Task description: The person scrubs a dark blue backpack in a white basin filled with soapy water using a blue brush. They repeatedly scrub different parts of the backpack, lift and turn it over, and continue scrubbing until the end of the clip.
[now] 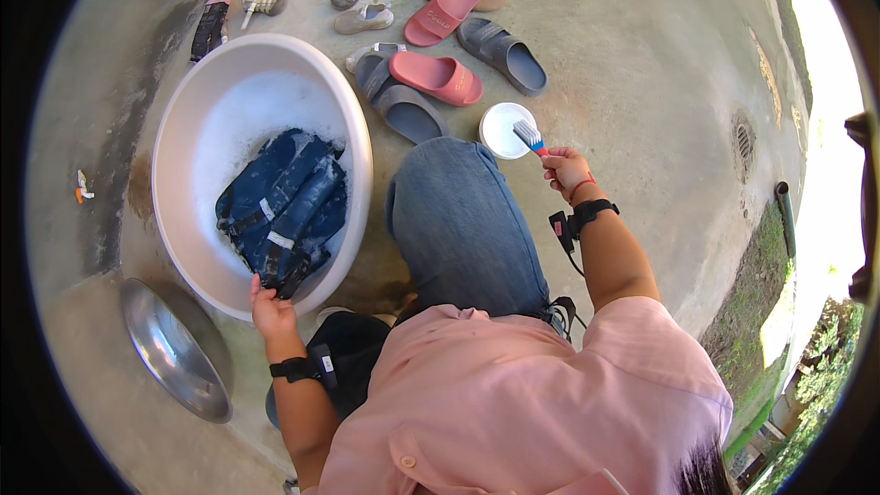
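My right hand (565, 170) grips the red and blue handle of a scrubbing brush (529, 134), its pale bristles over the rim of a small white tub (496, 125) that holds something white. A large whitish plastic basin (175, 151) with suds (237, 106) stands to the left. In it lies a wet, dark blue garment (285, 199) with white tags and dark straps. At the basin's near rim is my left hand (273, 309), its fingers at the garment's lower edge; whether they pinch it is unclear.
A metal bowl (175, 350) leans on its side below the basin. Pink slides (436, 78), grey slides (505, 55) and several other shoes (364, 18) lie ahead on the concrete floor. A drain grate (743, 142) is at the right, and a dark pipe (785, 220) nearby.
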`<state>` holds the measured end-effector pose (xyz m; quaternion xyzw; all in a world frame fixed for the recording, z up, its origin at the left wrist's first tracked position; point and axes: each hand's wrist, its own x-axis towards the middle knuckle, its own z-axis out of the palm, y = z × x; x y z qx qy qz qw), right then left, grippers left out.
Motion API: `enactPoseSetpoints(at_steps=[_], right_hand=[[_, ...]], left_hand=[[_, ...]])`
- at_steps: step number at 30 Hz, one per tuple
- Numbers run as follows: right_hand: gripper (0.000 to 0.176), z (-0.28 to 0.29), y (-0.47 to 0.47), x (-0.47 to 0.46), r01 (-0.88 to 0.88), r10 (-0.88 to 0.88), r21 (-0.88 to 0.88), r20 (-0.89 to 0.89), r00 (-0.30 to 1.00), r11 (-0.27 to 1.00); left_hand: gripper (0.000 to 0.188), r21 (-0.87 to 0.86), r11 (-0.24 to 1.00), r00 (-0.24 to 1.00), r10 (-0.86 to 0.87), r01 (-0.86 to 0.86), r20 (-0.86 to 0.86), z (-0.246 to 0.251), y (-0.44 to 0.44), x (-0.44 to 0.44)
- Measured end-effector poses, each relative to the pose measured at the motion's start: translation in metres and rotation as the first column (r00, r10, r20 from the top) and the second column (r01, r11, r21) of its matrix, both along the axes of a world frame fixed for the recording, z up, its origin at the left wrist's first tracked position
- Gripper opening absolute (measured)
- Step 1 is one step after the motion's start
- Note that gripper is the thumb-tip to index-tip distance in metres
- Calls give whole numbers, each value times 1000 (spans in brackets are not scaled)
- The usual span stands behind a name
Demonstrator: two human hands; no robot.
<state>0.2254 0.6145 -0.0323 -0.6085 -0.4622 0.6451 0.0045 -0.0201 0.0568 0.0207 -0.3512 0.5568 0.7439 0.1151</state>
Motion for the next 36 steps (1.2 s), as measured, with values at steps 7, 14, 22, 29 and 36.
enactPoseSetpoints(at_steps=[7,14,22,29,36], right_hand=[[20,-55,-13,-35,-23,23,-2,47,999,1000],[30,-78,24,-41,-586,344,488,499,795,647],[27,-9,68,-49,-476,315,707,358,879,524],[27,55,68,-56,-463,316,748,346,883,475],[30,76,68,-108,-520,392,784,384,836,338]], left_hand=[[60,24,998,999,50,-51,19,8,12,6],[47,-137,987,997,82,-82,-8,16,19,6],[40,-588,778,972,-224,219,66,-8,-14,-24],[55,-891,310,941,-174,331,290,-84,-46,-44],[66,-634,515,813,-286,577,507,-111,-63,-69]])
